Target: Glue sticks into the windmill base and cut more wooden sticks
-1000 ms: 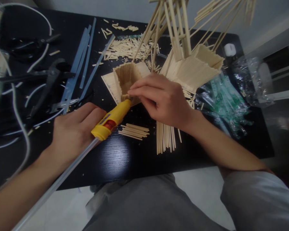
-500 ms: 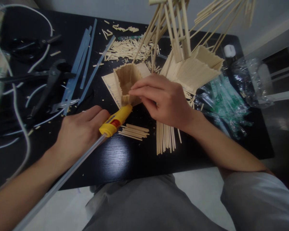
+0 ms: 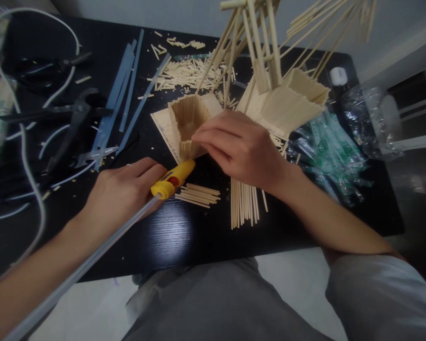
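Note:
My left hand (image 3: 128,187) is wrapped round a yellow hot glue gun (image 3: 173,181), with a long clear glue stick (image 3: 92,265) running out of its back. The gun's front end is just below a small open box of thin wooden sticks (image 3: 190,116), which stands on a flat stick panel (image 3: 163,125). At the box's near right rim, my right hand (image 3: 239,149) has its fingertips pinched together; whatever is between them is too small or hidden. Below lie a short row of sticks (image 3: 199,195) and a longer row (image 3: 244,203), partly under my right hand.
A larger stick structure (image 3: 287,102) with tall legs stands behind my right hand. Cut stick pieces (image 3: 188,73) are heaped at the back. Blue strips (image 3: 115,99), pliers (image 3: 71,118) and a white cable (image 3: 28,175) lie left. Green-and-clear plastic wrappers (image 3: 337,147) lie right.
My left hand and the glue gun have shifted slightly right, and the gun's front end sits a little lower, away from the box. My right hand has barely moved.

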A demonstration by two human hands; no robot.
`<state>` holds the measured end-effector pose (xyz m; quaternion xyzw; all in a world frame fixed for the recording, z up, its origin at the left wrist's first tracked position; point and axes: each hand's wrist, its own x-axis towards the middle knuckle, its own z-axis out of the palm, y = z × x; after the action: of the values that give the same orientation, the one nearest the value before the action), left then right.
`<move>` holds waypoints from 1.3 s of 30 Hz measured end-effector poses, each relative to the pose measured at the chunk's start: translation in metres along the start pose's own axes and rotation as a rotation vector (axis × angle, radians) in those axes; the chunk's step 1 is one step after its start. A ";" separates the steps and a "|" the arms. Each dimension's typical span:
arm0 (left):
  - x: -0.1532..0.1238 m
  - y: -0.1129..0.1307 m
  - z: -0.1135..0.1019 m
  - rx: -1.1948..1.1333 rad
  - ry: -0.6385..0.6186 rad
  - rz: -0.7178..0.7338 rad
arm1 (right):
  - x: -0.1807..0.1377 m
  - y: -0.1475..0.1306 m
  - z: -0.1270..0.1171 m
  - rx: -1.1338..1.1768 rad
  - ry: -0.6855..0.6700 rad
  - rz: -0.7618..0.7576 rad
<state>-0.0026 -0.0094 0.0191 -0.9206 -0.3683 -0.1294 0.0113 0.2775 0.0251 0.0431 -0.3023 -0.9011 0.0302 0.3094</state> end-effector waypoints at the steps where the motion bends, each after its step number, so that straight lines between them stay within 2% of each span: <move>1: 0.000 0.000 0.001 0.006 0.002 -0.003 | 0.000 0.000 0.000 0.004 -0.002 0.002; 7: 0.000 -0.002 0.001 -0.059 0.037 -0.009 | 0.001 -0.001 -0.002 0.010 -0.030 0.024; 15: 0.005 0.004 -0.012 -0.179 0.125 -0.056 | 0.001 -0.001 -0.002 0.028 -0.037 0.028; 26: 0.000 -0.006 0.001 -0.133 0.028 -0.058 | -0.001 -0.001 -0.002 0.030 -0.042 0.029; 31: 0.004 -0.005 -0.001 -0.107 -0.021 -0.081 | -0.001 -0.001 -0.002 0.031 -0.033 0.031; 33: 0.006 -0.004 -0.004 -0.111 0.024 -0.067 | 0.000 -0.002 -0.002 0.024 -0.039 0.038; 37: 0.009 -0.001 -0.011 -0.156 0.191 -0.012 | 0.000 -0.002 -0.003 0.026 -0.042 0.046; 39: 0.009 -0.001 -0.012 -0.164 0.200 -0.007 | 0.000 -0.002 -0.003 0.031 -0.043 0.045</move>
<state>0.0003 -0.0038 0.0327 -0.8996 -0.3567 -0.2503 -0.0279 0.2779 0.0233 0.0459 -0.3169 -0.8999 0.0578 0.2940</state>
